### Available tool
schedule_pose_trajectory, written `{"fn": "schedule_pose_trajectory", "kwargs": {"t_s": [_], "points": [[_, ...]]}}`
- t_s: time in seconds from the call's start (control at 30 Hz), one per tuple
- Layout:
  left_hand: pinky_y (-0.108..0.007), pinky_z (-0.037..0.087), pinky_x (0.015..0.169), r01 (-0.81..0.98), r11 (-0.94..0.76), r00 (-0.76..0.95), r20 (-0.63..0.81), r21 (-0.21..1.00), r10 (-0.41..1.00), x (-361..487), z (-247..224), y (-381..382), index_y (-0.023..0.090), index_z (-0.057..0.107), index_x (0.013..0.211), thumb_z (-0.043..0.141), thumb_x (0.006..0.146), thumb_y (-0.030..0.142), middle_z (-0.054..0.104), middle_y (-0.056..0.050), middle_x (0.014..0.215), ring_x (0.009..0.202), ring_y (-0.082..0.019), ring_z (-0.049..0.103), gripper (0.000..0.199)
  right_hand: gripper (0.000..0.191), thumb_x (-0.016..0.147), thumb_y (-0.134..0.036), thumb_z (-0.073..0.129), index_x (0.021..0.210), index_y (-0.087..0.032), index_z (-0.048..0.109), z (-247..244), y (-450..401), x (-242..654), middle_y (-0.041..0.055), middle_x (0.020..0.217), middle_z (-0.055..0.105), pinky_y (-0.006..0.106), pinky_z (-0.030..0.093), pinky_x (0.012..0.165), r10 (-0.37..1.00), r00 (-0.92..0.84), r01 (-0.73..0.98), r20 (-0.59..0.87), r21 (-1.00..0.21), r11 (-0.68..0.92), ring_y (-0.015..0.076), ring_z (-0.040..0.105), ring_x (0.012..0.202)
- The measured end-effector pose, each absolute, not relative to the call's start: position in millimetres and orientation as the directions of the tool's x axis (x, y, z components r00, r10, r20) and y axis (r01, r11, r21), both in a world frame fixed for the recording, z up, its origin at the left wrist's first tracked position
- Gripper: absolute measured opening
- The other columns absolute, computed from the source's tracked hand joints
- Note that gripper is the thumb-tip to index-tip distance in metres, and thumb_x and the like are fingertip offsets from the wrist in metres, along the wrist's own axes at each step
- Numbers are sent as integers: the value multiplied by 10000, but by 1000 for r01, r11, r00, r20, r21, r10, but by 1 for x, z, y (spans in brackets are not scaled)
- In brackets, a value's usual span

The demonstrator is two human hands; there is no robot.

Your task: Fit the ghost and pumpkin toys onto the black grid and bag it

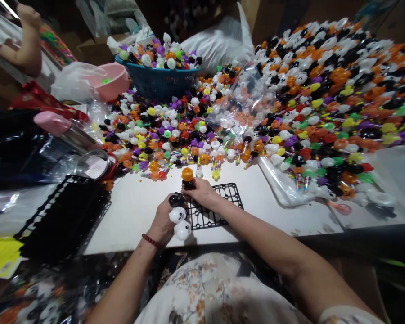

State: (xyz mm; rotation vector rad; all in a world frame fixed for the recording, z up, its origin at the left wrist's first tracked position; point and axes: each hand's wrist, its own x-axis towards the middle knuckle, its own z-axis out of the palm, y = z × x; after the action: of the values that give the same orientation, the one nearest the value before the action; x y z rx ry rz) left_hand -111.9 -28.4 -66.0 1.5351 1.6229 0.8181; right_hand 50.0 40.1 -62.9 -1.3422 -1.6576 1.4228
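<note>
A black grid tray [207,218] lies on the white table just in front of me. My left hand [162,220], with a red bead bracelet at the wrist, is closed round several toy pieces at the tray's left side. White skull-like heads [177,214] and a black head [176,199] stick out of it. Over the tray's back left corner my right hand [202,192] is closed on a toy with an orange top [187,174] and a black part under it. The fingertips of both hands are partly hidden.
Small colourful toys [165,130] are heaped across the back and right. Behind stand a full blue basket [158,80] and a pink basin [111,83]. Stacked black trays [60,216] and a pink-lidded bottle [67,132] are at left. A person's arm [27,45] shows top left.
</note>
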Motion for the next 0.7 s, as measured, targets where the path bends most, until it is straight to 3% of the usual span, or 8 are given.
{"fn": "schedule_pose_trajectory", "kwargs": {"t_s": [0.23, 0.37, 0.47, 0.7], "points": [[-283, 497, 650, 504, -24, 59, -7, 863, 998, -110, -56, -29, 182, 555, 636, 601, 627, 259, 655, -25, 799, 724, -173, 581, 90, 90, 866, -201, 596, 939, -168, 637, -50, 36, 53, 56, 864, 698, 254, 405, 680, 907, -420, 555, -40, -802, 222, 180, 613, 788], [-282, 481, 631, 511, -37, 49, 13, 859, 999, -110, -54, -29, 181, 587, 665, 586, 672, 300, 625, -20, 746, 696, -173, 566, 119, 169, 848, -107, 511, 969, -169, 612, -50, 31, 51, 77, 904, 702, 251, 390, 684, 876, -482, 629, -16, -702, 333, 189, 613, 813], [-284, 483, 643, 490, -30, 58, 2, 871, 998, -112, -59, -30, 178, 616, 748, 577, 699, 288, 635, -20, 761, 707, -176, 569, 126, 242, 822, -78, 491, 1015, -171, 603, -46, 33, 49, 84, 940, 706, 254, 387, 692, 869, -494, 677, -32, -641, 361, 195, 622, 838], [-279, 480, 657, 574, -74, 94, 24, 815, 995, -117, -70, -27, 186, 615, 738, 577, 692, 285, 627, -24, 781, 718, -175, 568, 116, 139, 852, -204, 566, 967, -170, 637, -37, 50, 46, 86, 884, 708, 258, 363, 635, 843, -527, 700, -112, -620, 355, 207, 623, 804]]}}
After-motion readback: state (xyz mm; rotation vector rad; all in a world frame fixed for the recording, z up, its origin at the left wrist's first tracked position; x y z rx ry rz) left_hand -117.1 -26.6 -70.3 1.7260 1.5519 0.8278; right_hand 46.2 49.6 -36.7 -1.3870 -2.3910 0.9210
